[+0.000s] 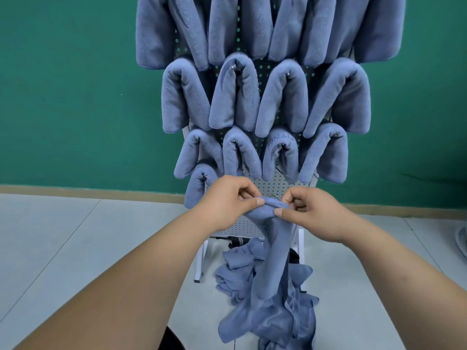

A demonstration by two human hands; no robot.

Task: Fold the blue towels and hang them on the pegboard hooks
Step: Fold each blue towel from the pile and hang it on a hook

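The towel (274, 248) is pinched at its folded top between both hands, just in front of the lower part of the pegboard (267, 185). One side of the fold is gripped by the thumb and curled fingers of the left hand (227, 200), the other by those of the right hand (313, 213). The hands are set close together, and the fold is bridged between them. Whether the fold is touching a hook cannot be told. From the grip the towel is hung down as a long narrow band, and its lower end is spread over a pile (232, 271) of loose towels on the floor (75, 236). The cloth is seen to be soft, plush and dusty blue, thinner and smoother at the crumpled end. The pegboard is a pale perforated panel carried on white legs (201, 258). Above the hands, hung towels (235, 97) are draped in rows as thick, rounded, inverted U shapes, packed side by side against a green wall (75, 97).
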